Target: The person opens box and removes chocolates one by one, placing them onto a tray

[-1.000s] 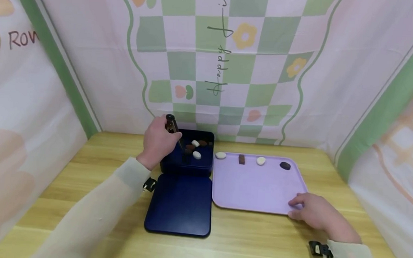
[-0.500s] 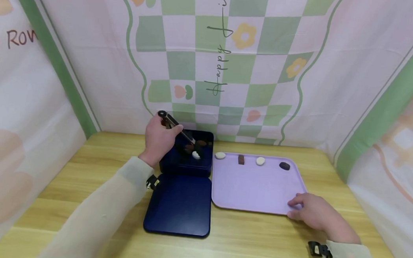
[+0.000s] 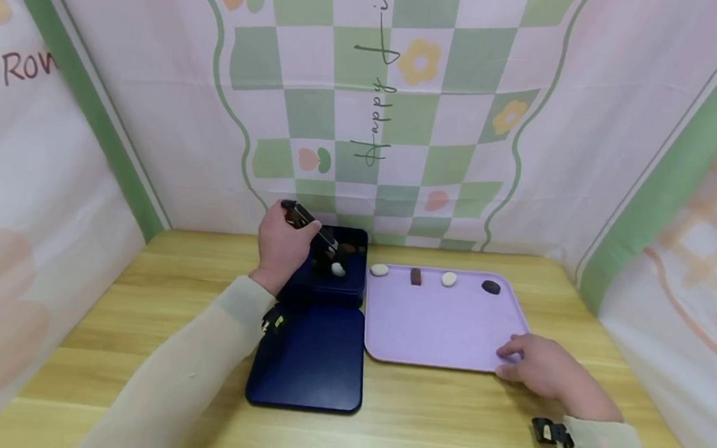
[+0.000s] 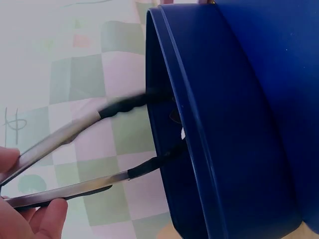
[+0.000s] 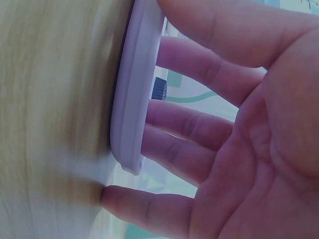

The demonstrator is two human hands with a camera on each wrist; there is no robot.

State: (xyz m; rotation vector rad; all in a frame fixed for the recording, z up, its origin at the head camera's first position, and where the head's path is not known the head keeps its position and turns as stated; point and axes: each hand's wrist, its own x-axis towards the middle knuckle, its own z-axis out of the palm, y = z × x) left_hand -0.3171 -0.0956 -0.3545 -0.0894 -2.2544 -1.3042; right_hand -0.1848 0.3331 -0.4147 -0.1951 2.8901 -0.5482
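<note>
The left hand (image 3: 285, 243) has a pair of black-and-silver tongs (image 4: 62, 138) pinched between thumb and fingers, the two arms spread apart. A second ago they stood steeply at the box's left; now they slant flatter, and their tips have come across to the middle of the dark blue box (image 3: 323, 296), just ahead and to the right of that hand. Two white pieces showed in there then; from the head view only one white piece (image 3: 338, 269) shows now, beside the tips, and I'd guess the tongs cover the other. So I'd say a pick is being lined up, though I can't tell if the tips touch anything. A brown piece (image 3: 349, 248) lies just beyond them. Nearer the person than the hand, a blue lid (image 3: 307, 365) lies flat.

Further right, between the hands, sits the lilac tray (image 3: 445, 325). Its far-edge row of four pieces (image 3: 415, 276) hasn't changed, so nothing new has arrived. The right hand (image 3: 537, 364) stays at the tray's near right corner, fingers loosely spread and touching the rim, the little finger on the table (image 3: 445, 421).
</note>
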